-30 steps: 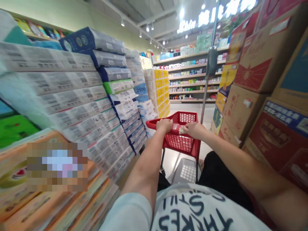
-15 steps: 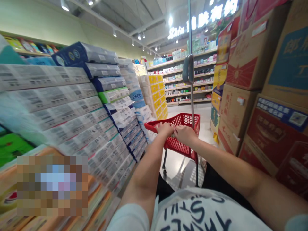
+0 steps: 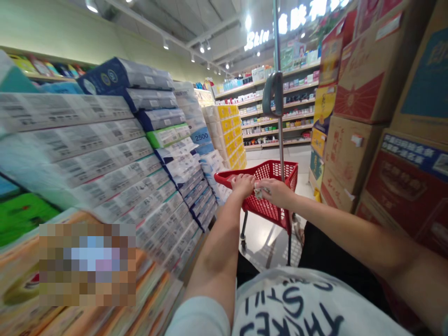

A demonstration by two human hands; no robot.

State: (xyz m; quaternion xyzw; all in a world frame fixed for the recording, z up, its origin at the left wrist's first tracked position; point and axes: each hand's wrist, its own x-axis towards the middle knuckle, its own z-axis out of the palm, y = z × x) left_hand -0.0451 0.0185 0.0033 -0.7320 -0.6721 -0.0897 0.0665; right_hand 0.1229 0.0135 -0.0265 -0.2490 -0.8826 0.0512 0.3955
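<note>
A red plastic shopping cart point(image 3: 269, 205) with perforated sides stands in front of me, turned at an angle. My left hand point(image 3: 242, 185) is closed over its rear handle edge, knuckles up. Just right of it, my right hand point(image 3: 277, 193) is closed at the same edge. A small crumpled, light-coloured thing point(image 3: 262, 192) shows at its fingers; its kind cannot be made out. The fingertips of both hands are partly hidden. From the cart rises a tall metal pole point(image 3: 281, 144) with a grey loop-shaped fitting point(image 3: 273, 94).
Stacked paper packs point(image 3: 115, 158) line the left side, with yellow-and-white packs point(image 3: 229, 137) farther on. Cardboard cartons point(image 3: 360, 93) rise close on the right. Shelves of small goods point(image 3: 276, 112) cross the far end of the aisle. Orange packs point(image 3: 140, 289) lie at lower left, partly blurred out.
My right hand has shifted slightly right, away from the left, and the crumpled thing shows more clearly. The cart sits slightly farther right in view; my left hand stays on it.
</note>
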